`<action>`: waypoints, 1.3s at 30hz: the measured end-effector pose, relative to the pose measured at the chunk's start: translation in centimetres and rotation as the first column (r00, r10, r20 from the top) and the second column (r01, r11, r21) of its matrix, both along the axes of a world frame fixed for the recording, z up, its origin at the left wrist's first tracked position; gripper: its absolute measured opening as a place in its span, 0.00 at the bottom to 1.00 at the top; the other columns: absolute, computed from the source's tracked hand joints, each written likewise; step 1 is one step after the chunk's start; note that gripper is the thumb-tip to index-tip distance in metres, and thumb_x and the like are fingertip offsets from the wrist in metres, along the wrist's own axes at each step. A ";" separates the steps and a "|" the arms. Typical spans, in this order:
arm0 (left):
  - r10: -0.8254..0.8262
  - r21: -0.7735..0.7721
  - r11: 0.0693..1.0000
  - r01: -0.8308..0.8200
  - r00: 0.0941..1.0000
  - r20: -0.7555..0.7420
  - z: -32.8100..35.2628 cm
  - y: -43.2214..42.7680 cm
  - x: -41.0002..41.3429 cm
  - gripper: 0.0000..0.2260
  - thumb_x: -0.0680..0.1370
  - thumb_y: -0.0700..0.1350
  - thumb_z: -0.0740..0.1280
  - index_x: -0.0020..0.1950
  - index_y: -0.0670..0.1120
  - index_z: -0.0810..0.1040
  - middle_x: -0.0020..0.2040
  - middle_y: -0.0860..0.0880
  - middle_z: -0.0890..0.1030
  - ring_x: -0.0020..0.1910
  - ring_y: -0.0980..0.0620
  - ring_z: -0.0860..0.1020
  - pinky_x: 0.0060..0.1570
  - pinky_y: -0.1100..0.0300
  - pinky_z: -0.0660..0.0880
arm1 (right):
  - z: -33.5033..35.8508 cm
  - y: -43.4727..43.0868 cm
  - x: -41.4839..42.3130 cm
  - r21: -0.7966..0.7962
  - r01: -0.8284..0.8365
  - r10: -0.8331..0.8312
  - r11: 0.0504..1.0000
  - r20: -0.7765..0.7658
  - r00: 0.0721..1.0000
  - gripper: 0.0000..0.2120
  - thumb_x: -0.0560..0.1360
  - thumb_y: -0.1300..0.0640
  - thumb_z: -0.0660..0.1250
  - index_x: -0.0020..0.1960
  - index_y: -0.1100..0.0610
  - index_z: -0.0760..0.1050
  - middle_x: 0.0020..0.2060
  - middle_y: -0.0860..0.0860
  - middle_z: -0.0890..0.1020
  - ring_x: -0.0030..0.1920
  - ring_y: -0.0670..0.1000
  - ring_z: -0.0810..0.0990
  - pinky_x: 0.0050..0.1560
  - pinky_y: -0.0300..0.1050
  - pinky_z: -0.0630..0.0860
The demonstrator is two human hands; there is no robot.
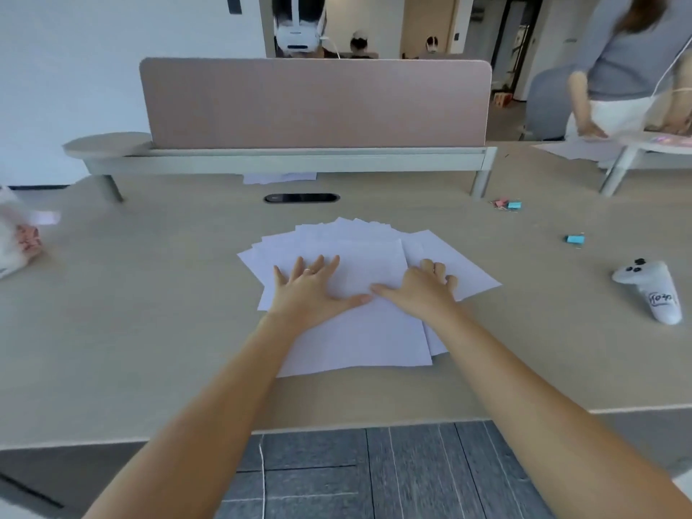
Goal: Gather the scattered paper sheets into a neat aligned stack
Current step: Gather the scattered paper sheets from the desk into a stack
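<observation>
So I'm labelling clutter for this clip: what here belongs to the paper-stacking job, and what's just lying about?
Job: fanned paper sheets, left hand, right hand.
Lying about: blue binder clip, clips near the divider leg, white controller, plastic bag.

Pale wood-grain desk (149, 331) w/ black oval cable slot (302, 198) near its far side. Behind it a dusty-pink fabric divider panel (316, 103) on a grey raised shelf (284, 159) w/ round legs. White wall (93, 69) at left. Dark grey carpet-tile floor (412, 477) below desk edge. Open doorway (430, 24) in bkgd. Even, soft light.
</observation>
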State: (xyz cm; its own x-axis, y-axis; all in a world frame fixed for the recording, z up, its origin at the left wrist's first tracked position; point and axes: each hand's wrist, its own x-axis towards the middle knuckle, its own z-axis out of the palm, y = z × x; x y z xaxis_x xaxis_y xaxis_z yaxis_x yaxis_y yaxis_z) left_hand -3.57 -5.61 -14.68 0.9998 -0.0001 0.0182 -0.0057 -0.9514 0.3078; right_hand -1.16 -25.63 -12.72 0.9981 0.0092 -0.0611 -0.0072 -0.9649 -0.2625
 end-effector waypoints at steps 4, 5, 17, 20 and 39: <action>-0.017 -0.025 1.000 0.017 1.000 -0.010 0.2 -0.4 0.2 0.45 0.74 0.80 0.58 0.87 0.61 0.57 0.89 0.54 0.56 0.88 0.48 0.47 0.83 0.36 0.39 | 0.2 0.2 0.6 0.200 0.022 -0.050 0.980 0.137 0.989 0.18 0.75 0.39 0.67 0.46 0.55 0.72 0.51 0.53 0.74 0.61 0.58 0.70 0.52 0.51 0.65; -0.015 -0.033 0.999 0.015 1.000 -0.005 0.3 -0.5 0.3 0.45 0.74 0.79 0.58 0.87 0.61 0.56 0.89 0.54 0.56 0.88 0.48 0.47 0.83 0.37 0.39 | 0.3 0.2 1.0 0.261 -0.002 -0.050 0.965 0.194 0.980 0.13 0.75 0.44 0.68 0.44 0.53 0.71 0.47 0.51 0.75 0.56 0.58 0.73 0.48 0.49 0.66; 0.126 -0.490 0.872 -0.019 0.975 0.185 0.2 1.4 0.8 0.39 0.82 0.60 0.70 0.88 0.56 0.55 0.88 0.53 0.60 0.86 0.51 0.59 0.82 0.49 0.60 | 1.9 -3.6 3.7 0.781 -0.117 0.105 0.613 0.066 0.992 0.11 0.79 0.59 0.63 0.56 0.55 0.83 0.53 0.55 0.87 0.54 0.62 0.86 0.61 0.60 0.78; 0.281 -0.833 0.540 -0.120 0.959 0.043 0.8 2.3 1.2 0.43 0.81 0.54 0.73 0.89 0.52 0.51 0.87 0.50 0.60 0.84 0.47 0.65 0.75 0.52 0.68 | 1.9 -4.2 3.9 0.837 -0.128 0.114 0.532 0.079 0.990 0.12 0.81 0.56 0.62 0.60 0.51 0.81 0.55 0.49 0.87 0.57 0.55 0.86 0.63 0.61 0.79; 0.098 -0.918 0.384 -0.095 0.993 -0.062 0.0 4.9 1.9 0.13 0.85 0.35 0.64 0.64 0.46 0.84 0.57 0.46 0.90 0.57 0.42 0.88 0.57 0.45 0.85 | 3.7 -7.9 2.7 0.782 0.276 -0.051 0.559 -0.300 0.953 0.13 0.81 0.52 0.68 0.60 0.61 0.79 0.57 0.57 0.81 0.54 0.55 0.82 0.54 0.47 0.80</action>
